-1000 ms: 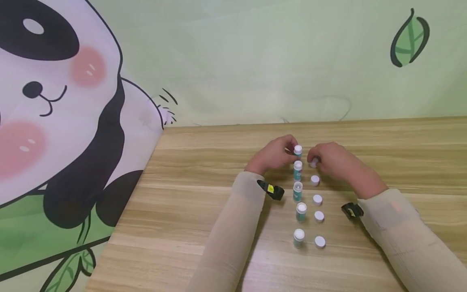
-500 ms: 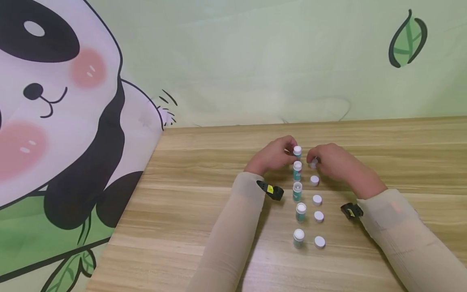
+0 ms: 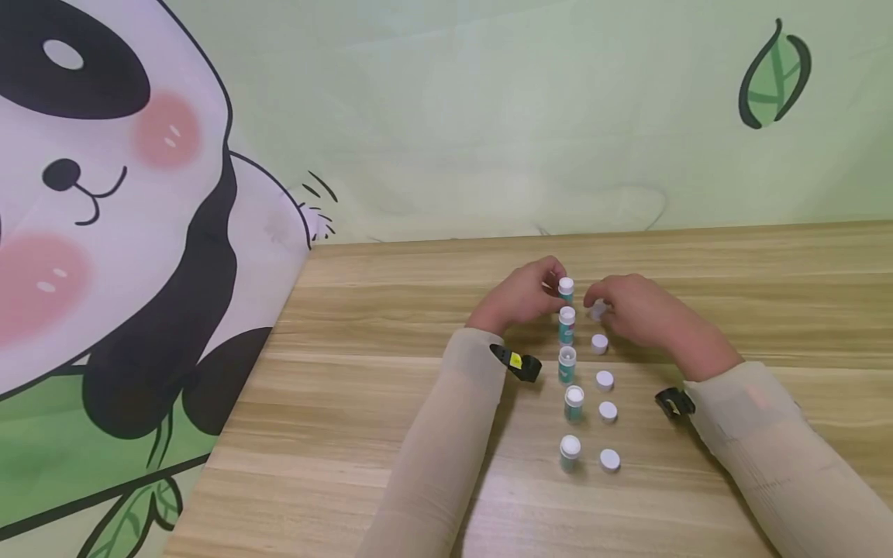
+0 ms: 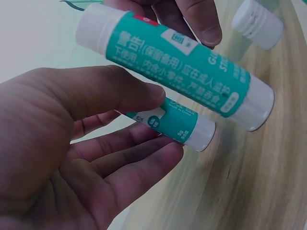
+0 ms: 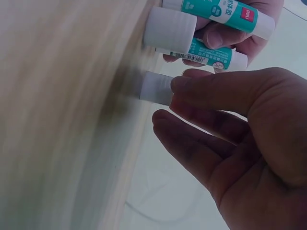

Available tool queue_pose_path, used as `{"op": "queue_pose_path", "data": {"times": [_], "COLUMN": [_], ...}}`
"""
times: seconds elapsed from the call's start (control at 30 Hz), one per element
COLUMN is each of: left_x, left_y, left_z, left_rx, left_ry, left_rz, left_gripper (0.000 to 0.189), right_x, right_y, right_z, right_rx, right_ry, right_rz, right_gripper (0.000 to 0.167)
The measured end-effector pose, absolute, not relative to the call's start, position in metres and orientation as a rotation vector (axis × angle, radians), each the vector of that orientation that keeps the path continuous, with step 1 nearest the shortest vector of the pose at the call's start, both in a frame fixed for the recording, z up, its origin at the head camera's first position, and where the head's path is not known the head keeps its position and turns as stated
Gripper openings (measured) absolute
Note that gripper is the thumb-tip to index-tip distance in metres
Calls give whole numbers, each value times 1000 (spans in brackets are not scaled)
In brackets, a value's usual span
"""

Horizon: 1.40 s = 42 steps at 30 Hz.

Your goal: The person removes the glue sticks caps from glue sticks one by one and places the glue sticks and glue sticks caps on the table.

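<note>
My left hand (image 3: 519,293) grips the farthest of several teal-and-white glue sticks (image 3: 566,290), thumb on one side and fingers on the other. All of them stand upright in a line without their caps. In the left wrist view, a nearer glue stick (image 4: 177,67) partly covers the held one (image 4: 182,120). Across a small gap, my right hand (image 3: 635,308) is at the farthest white cap (image 5: 155,88). Its thumb and fingertips sit at the cap's upper end, fingers loosely spread. Whether they touch the cap is hard to tell.
Several other white caps (image 3: 604,380) form a row right of the glue sticks, each beside one. The wooden table (image 3: 363,372) meets a green wall (image 3: 446,124) behind. A panda drawing (image 3: 268,209) covers the left side.
My right hand's fingers have loosened and spread slightly around the farthest cap. My left hand stays on the farthest glue stick. The view shifts a little.
</note>
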<state>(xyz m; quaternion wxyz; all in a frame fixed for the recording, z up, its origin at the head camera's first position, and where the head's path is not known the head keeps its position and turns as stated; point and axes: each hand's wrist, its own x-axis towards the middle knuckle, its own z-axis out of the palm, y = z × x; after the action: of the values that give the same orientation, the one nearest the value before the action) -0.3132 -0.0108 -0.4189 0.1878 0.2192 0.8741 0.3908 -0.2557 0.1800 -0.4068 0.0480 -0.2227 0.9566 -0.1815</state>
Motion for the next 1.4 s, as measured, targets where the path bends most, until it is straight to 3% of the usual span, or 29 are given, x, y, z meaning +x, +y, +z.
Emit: {"op": "queue_pose_path", "data": {"times": [0.73,1.4], "left_x": [-309,-294], "left_y": [-15,-8], "left_z": [-399,-371], "left_rx": [598,768], "left_ry": [2489,2560], "left_rz": [1132,1103], "left_gripper": [40,34], "right_x": [-239,-224], "right_y": [201,216], "right_z": [-377,-367], "right_rx": [-697,-648], "right_ry": [3017,3044], "right_rz": [-557,-495], "right_gripper": [22,23]}}
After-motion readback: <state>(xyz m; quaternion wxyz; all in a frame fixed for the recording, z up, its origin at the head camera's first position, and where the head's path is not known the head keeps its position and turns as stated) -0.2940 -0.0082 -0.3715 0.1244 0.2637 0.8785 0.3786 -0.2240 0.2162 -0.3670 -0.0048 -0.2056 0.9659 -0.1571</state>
